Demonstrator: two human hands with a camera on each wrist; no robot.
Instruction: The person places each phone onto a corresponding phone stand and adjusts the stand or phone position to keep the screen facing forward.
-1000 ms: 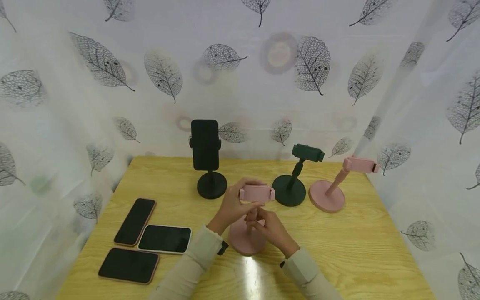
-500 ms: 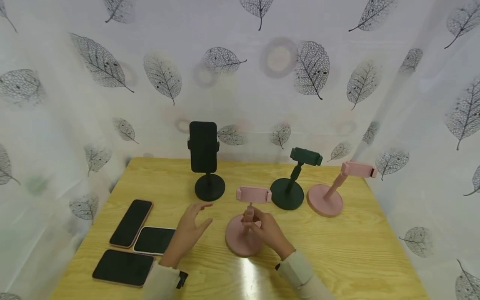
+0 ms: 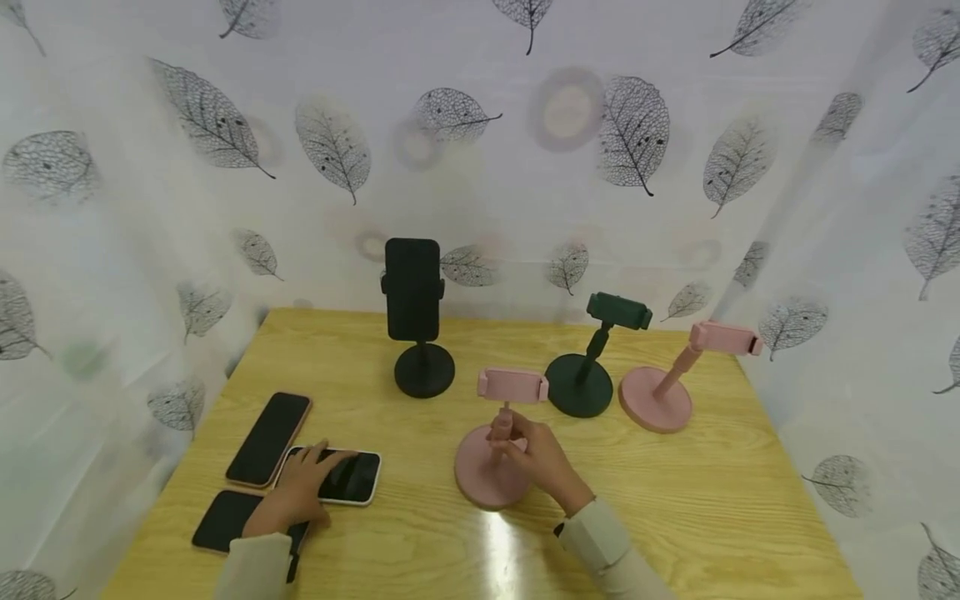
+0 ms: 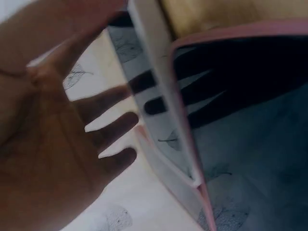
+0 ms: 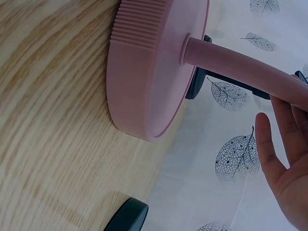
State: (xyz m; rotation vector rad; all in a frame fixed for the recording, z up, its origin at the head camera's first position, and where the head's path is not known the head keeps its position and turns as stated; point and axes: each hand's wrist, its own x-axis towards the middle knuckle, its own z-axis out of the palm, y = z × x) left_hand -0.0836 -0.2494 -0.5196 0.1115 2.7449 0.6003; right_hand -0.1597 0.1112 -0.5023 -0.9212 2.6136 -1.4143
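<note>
My right hand grips the stem of a pink phone stand by its collar. The stand's round base rests on the table, its clamp unoccupied on top. In the right wrist view the pink base looms large, with the right-hand fingers at the upper stem. Over on the left, my left hand is spread above a white-edged phone lying flat, its fingertips overlapping the screen. The left wrist view shows those fingers extended beside the white edge, mirrored in dark glass; a pink-edged phone is nearest the camera.
Another pink-edged phone lies behind; one more is partly under the left wrist. At the back, a black stand holds an upright phone. A green stand and second pink stand stand right. A leaf-print curtain surrounds the table.
My left hand has let go of the pink stand's clamp and moved left and down to the white-edged phone. My right hand keeps hold of the stem, and the stand stays put.
</note>
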